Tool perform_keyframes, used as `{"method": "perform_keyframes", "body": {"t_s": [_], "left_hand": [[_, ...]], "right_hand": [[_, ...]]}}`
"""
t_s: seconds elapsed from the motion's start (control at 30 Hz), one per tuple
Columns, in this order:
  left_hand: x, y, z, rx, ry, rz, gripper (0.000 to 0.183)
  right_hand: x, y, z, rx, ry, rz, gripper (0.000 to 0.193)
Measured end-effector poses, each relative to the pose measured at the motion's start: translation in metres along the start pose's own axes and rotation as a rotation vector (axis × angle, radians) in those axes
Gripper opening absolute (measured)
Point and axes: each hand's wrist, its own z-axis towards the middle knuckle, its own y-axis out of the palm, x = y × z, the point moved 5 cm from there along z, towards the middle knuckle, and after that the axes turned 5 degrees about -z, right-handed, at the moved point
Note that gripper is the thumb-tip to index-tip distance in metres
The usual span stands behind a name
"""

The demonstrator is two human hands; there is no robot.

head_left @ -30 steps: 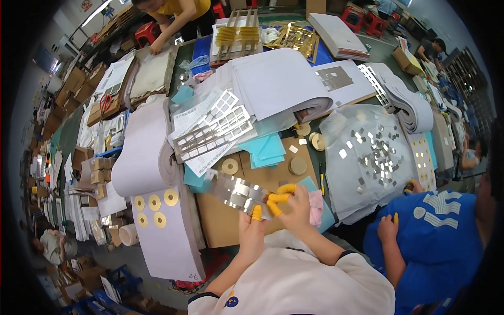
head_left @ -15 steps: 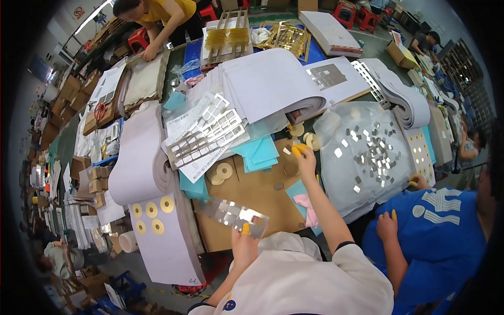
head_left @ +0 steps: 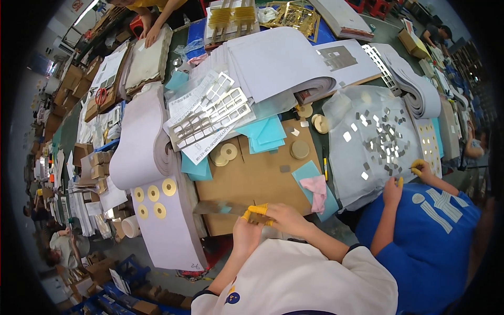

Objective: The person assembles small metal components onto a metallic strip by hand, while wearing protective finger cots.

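Observation:
My left hand [head_left: 247, 236], with a yellow finger cot, grips the right end of a thin silver metal strip [head_left: 212, 208], seen nearly edge-on. My right hand [head_left: 287, 218], also with yellow finger cots, pinches at the same end, its fingertips close to the left hand's. Whether a small piece sits between those fingers is hidden. Both hands are over the near edge of a brown cardboard sheet [head_left: 236, 181]. On the cardboard lie a small grey square [head_left: 284, 168], a round brass-coloured disc [head_left: 300, 149] and brass-coloured rings [head_left: 219, 155].
Cyan sheets [head_left: 265, 135] and silver metal frames [head_left: 212, 122] lie beyond. A pink cloth [head_left: 316, 190] and a yellow pen [head_left: 325, 167] are at the right. Small metal squares cover a translucent sheet [head_left: 346, 178] beside a co-worker in blue [head_left: 415, 231]. A curled paper stack [head_left: 139, 147] stands left.
My right hand has come back from the far right of the cardboard to the strip in my left hand. The strip has tilted from face-up to nearly edge-on.

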Motion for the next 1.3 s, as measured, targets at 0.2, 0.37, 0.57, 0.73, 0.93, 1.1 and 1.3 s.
{"method": "perform_keyframes", "body": {"t_s": [0.2,0.37,0.57,0.73,0.93,1.1,1.3], "left_hand": [[0.002,0.007,-0.013,0.151,-0.143,-0.147,0.028],[0.002,-0.037,-0.011,0.249,0.04,0.016,0.059],[0.016,-0.096,0.002,0.497,0.297,0.236,0.057],[0.017,-0.102,0.011,0.487,0.331,0.256,0.06],[0.017,-0.088,0.024,0.463,0.396,0.271,0.065],[0.019,-0.076,0.036,0.462,0.43,0.311,0.067],[0.023,-0.057,0.048,0.562,0.423,0.336,0.064]], "right_hand": [[0.018,-0.022,-0.022,0.196,0.269,0.174,0.037],[0.104,-0.008,-0.054,0.497,0.706,0.965,0.029],[0.102,-0.031,-0.075,0.42,0.817,-0.015,0.042],[0.08,-0.074,-0.057,0.576,0.756,-0.362,0.047],[0.127,-0.177,0.013,1.042,0.527,-0.134,0.041],[0.256,-0.306,0.066,1.246,0.54,-0.011,0.031],[0.375,-0.361,0.104,1.006,0.755,-0.392,0.031]]}}
